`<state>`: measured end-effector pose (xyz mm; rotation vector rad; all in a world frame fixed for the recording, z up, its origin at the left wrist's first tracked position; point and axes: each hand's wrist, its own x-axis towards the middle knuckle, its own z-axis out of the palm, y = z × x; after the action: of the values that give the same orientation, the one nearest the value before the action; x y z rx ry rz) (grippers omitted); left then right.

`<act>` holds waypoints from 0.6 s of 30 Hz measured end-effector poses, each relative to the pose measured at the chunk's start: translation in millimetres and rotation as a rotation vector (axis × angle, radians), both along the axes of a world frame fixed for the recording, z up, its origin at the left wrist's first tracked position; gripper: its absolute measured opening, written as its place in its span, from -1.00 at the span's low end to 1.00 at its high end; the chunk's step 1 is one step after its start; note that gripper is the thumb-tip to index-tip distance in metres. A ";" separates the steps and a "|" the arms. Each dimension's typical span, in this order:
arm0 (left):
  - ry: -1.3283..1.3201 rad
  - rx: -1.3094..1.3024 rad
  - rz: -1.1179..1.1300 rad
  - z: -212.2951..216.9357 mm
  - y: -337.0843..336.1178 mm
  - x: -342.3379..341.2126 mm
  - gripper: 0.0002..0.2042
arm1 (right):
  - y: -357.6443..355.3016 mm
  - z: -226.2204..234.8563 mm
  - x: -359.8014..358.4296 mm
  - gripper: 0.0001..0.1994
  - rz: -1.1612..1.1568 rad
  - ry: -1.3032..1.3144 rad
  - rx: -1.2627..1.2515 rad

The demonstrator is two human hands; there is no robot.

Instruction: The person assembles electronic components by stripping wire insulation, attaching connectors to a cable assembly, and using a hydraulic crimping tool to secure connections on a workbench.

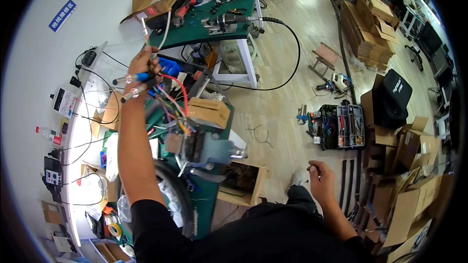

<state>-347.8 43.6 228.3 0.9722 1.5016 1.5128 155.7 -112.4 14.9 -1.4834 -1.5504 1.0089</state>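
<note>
At the upper left my left hand (145,61) is closed around a bundle of cables. From its top rises a cable with a bare metal tip (145,27), beside a pale bent cable (168,27). Two cables with shiny metal plug ends, one with a blue sleeve (130,78) and one grey (134,92), stick out over my left wrist. A red wire (184,95) and several thin coloured wires (180,124) hang below the hand, slightly blurred. My right hand (321,180) hangs above the floor, fingers curled in, with nothing visible in it.
A cluttered green workbench (202,204) carries a wheel (183,199) and a small cardboard box (209,112). Farther off stands another green table (195,27) with a clamp and black cable. An open toolbox (341,126), a small stool (325,56) and cartons (414,151) stand on the right.
</note>
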 end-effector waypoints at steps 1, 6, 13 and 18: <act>-0.003 -0.024 0.013 -2.3 11.8 8.2 -0.68 | 14.5 -3.1 16.6 -0.84 -0.012 0.012 -0.065; 0.047 -0.154 0.087 -13.6 54.1 22.4 -0.65 | 80.4 -15.7 85.1 -0.83 0.043 -0.031 -0.112; 0.016 -0.165 0.173 -22.7 88.3 31.7 -0.66 | 158.9 -13.4 114.2 -0.81 0.058 -0.074 -0.121; 0.065 -0.187 0.179 -31.5 109.1 22.3 -0.64 | 206.5 -1.6 91.3 -0.82 0.118 -0.031 -0.078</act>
<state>-325.5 152.7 196.7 0.8015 1.7811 1.4438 247.0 94.1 13.3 -1.4804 -1.6537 1.1305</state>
